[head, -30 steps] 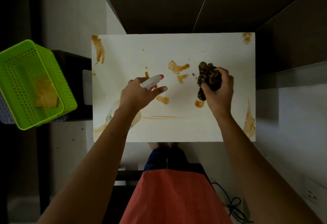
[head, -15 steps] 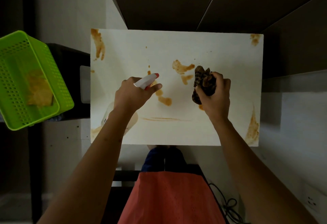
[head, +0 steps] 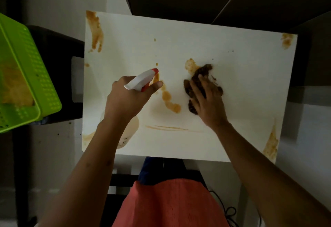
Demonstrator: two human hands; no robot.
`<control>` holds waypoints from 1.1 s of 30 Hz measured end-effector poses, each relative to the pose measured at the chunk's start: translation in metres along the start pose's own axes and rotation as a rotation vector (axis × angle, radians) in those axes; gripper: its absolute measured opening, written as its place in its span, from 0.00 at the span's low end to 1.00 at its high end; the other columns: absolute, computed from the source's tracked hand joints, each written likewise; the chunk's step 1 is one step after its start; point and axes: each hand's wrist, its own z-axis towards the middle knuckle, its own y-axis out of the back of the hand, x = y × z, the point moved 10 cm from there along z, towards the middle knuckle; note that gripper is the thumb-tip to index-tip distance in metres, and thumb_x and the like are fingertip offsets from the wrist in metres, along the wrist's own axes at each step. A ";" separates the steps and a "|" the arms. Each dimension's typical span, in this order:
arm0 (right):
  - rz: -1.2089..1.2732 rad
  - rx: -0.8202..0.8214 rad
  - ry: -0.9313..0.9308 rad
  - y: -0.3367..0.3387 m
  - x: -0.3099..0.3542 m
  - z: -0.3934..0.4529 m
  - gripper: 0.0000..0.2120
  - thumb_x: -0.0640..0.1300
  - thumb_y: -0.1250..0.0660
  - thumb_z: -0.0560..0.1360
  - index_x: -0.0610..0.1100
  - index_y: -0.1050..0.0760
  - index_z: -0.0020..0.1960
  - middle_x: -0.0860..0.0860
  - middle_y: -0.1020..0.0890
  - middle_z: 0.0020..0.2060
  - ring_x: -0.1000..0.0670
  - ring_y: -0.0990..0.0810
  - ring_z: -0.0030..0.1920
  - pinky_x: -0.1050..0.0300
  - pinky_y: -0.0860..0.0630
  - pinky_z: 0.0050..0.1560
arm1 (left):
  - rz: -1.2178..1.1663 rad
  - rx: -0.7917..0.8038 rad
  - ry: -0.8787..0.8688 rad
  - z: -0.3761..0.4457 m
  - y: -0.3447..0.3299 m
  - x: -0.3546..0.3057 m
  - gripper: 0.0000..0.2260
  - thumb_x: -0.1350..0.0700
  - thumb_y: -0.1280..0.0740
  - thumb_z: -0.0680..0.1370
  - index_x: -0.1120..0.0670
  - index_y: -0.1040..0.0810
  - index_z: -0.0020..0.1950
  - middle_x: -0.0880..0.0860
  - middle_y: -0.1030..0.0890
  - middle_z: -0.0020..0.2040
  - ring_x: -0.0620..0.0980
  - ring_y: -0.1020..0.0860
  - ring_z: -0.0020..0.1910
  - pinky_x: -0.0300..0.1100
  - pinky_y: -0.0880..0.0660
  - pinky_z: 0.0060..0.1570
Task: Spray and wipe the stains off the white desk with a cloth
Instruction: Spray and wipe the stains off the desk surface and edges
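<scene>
Cloth under flat right hand on stained white desk, label writing unreadable.

Spray bottle: body mostly hidden under left hand & wrist; label text too small to read.
Cloth: mid part covered by right hand; hand motion-blurred, finger edges soft.
Stain: near end runs under cloth, extent unclear.
Green basket: cut by left frame edge; yellowish item inside blurred, can't ID.
Cable: dark, runs off bottom edge.
</scene>
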 end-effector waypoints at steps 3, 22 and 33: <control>-0.010 -0.064 -0.143 0.009 -0.043 0.037 0.23 0.47 0.42 0.83 0.40 0.37 0.76 0.39 0.41 0.76 0.38 0.41 0.75 0.41 0.41 0.73 | -0.019 -0.002 -0.010 0.006 0.008 -0.001 0.21 0.31 0.33 0.73 0.40 0.18 0.60 0.55 0.17 0.39 0.56 0.21 0.33 0.55 0.18 0.42; 0.166 -0.004 0.074 -0.014 0.091 0.026 0.23 0.46 0.40 0.78 0.39 0.29 0.71 0.40 0.33 0.65 0.37 0.32 0.63 0.42 0.34 0.64 | -0.065 -0.055 -0.018 0.017 0.044 0.023 0.10 0.34 0.33 0.74 0.26 0.29 0.54 0.58 0.17 0.42 0.54 0.23 0.31 0.53 0.19 0.41; 0.130 0.125 0.352 -0.028 0.125 0.013 0.19 0.46 0.40 0.81 0.41 0.29 0.71 0.41 0.25 0.64 0.40 0.32 0.70 0.43 0.32 0.69 | -0.043 -0.119 -0.020 0.029 0.061 0.035 0.16 0.33 0.34 0.75 0.29 0.31 0.61 0.54 0.16 0.41 0.48 0.23 0.27 0.49 0.18 0.39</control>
